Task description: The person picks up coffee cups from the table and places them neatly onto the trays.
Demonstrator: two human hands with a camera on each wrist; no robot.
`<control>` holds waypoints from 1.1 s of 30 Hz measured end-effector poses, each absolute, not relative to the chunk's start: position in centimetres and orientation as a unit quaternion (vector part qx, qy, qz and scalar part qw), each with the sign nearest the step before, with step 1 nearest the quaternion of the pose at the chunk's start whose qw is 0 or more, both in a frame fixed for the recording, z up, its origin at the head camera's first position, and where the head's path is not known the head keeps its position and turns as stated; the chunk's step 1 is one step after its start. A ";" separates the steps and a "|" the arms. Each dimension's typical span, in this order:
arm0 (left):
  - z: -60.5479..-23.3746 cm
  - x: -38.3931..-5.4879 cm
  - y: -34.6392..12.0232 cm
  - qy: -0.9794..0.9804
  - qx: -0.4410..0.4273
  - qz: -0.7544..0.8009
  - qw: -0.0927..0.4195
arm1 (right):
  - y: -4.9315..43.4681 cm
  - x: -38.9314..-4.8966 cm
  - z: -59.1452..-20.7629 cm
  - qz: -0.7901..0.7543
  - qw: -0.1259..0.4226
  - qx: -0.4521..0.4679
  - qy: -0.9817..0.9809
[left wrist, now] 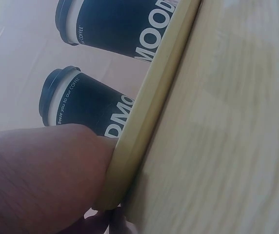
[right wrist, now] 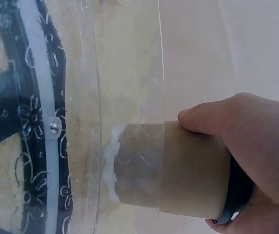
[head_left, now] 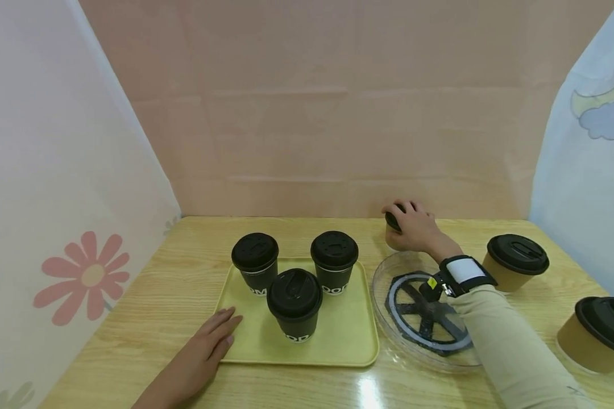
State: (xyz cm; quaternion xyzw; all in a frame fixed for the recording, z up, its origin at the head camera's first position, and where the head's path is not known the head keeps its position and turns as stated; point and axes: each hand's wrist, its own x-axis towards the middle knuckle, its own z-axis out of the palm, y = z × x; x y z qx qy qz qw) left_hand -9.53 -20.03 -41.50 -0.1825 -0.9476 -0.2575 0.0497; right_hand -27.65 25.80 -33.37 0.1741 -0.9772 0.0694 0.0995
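Note:
My right hand [head_left: 414,227] grips a brown paper cup [right wrist: 193,170] with a black lid from above, thumb on the cup's side. This cup stands behind a clear round dish [head_left: 384,318]. My left hand [head_left: 202,355] rests with extended fingers at the left rim of a yellow tray [head_left: 337,352]. Three black cups with black lids are grouped on the tray: a back left cup [head_left: 256,258], a back right cup [head_left: 334,258] and a front cup [head_left: 295,304]. White lettering shows on their sides in the left wrist view.
Right of the dish stands a brown lidded cup [head_left: 514,261], with another brown cup [head_left: 596,338] nearer the front right. Inside the dish's outline lies a black spoked wheel shape [head_left: 427,312] with a pale ring. A pinkish backdrop [head_left: 307,113] rises behind the wooden table [head_left: 164,284].

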 end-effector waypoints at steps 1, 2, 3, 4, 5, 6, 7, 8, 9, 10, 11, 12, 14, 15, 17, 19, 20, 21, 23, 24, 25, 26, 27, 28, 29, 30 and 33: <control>-41.5 -9.5 -20.0 -0.948 -0.181 -0.256 0.049 | 25.8 -27.6 -33.4 0.069 0.099 0.173 -0.978; -41.5 -9.5 -20.0 -0.948 -0.181 -0.258 0.047 | 25.8 -27.6 -33.3 0.069 0.098 0.171 -0.978; -41.4 -9.5 -20.0 -0.948 -0.181 -0.259 0.046 | 25.8 -27.6 -33.3 0.069 0.097 0.170 -0.978; -41.4 -9.5 -19.9 -0.948 -0.180 -0.259 0.045 | 25.8 -27.6 -33.3 0.068 0.096 0.169 -0.979; -41.3 -9.5 -19.9 -0.948 -0.181 -0.259 0.047 | 25.8 -27.6 -33.3 0.068 0.094 0.169 -0.979; -41.3 -9.5 -19.9 -0.948 -0.180 -0.259 0.047 | 25.8 -27.6 -33.2 0.068 0.092 0.168 -0.979; -41.3 -9.5 -20.0 -0.947 -0.182 -0.260 0.049 | 25.7 -27.7 -33.2 0.068 0.091 0.169 -0.979; -41.2 -9.4 -20.0 -0.946 -0.184 -0.261 0.052 | 25.7 -27.7 -33.2 0.068 0.091 0.169 -0.979; -41.2 -9.5 -20.0 -0.946 -0.185 -0.260 0.054 | 25.7 -27.7 -33.2 0.068 0.090 0.168 -0.979; -41.2 -9.5 -20.0 -0.946 -0.186 -0.259 0.054 | 25.7 -27.7 -33.1 0.066 0.090 0.167 -0.980; -41.2 -9.6 -20.0 -0.946 -0.188 -0.259 0.055 | 25.7 -27.7 -33.1 0.065 0.091 0.167 -0.980; -41.2 -9.6 -19.9 -0.946 -0.187 -0.258 0.054 | 25.8 -27.7 -33.1 0.065 0.091 0.166 -0.980; -41.1 -9.7 -20.0 -0.946 -0.187 -0.258 0.051 | 25.8 -27.7 -33.1 0.067 0.093 0.166 -0.979; -41.1 -9.7 -20.0 -0.946 -0.188 -0.259 0.049 | 25.8 -27.7 -33.2 0.069 0.093 0.166 -0.979; -41.0 -9.7 -20.1 -0.947 -0.183 -0.264 0.033 | 25.8 -27.5 -33.4 0.076 0.097 0.166 -0.979; -41.0 -9.6 -20.2 -0.946 -0.180 -0.269 0.016 | 25.8 -27.3 -33.6 0.081 0.103 0.164 -0.978; -41.0 -9.6 -20.3 -0.946 -0.178 -0.271 0.008 | 25.9 -27.2 -33.8 0.083 0.106 0.162 -0.978; -41.0 -9.6 -20.3 -0.946 -0.176 -0.272 0.001 | 25.9 -27.1 -33.9 0.085 0.109 0.161 -0.977; -41.0 -9.5 -20.3 -0.946 -0.177 -0.271 -0.001 | 26.1 -26.9 -34.0 0.082 0.112 0.158 -0.978; -41.1 -9.5 -20.3 -0.946 -0.179 -0.270 0.002 | 26.1 -26.9 -34.0 0.080 0.112 0.157 -0.978; -41.1 -9.5 -20.2 -0.946 -0.181 -0.270 0.004 | 26.2 -26.8 -33.9 0.078 0.110 0.157 -0.978; -41.1 -9.5 -20.2 -0.946 -0.182 -0.270 0.006 | 26.2 -26.8 -33.7 0.076 0.108 0.157 -0.979; -41.1 -9.5 -20.2 -0.945 -0.183 -0.269 0.009 | 26.2 -26.8 -33.6 0.073 0.105 0.157 -0.979; -41.1 -9.5 -20.1 -0.945 -0.184 -0.270 0.012 | 26.2 -26.8 -33.5 0.072 0.103 0.158 -0.979; -41.2 -9.5 -20.1 -0.945 -0.184 -0.271 0.014 | 26.1 -26.8 -33.3 0.071 0.101 0.159 -0.979; -41.2 -9.4 -20.2 -0.945 -0.182 -0.271 0.016 | 26.0 -26.9 -33.2 0.072 0.100 0.161 -0.979; -41.3 -9.3 -20.4 -0.946 -0.182 -0.267 0.028 | 25.6 -26.9 -33.0 0.074 0.094 0.164 -0.979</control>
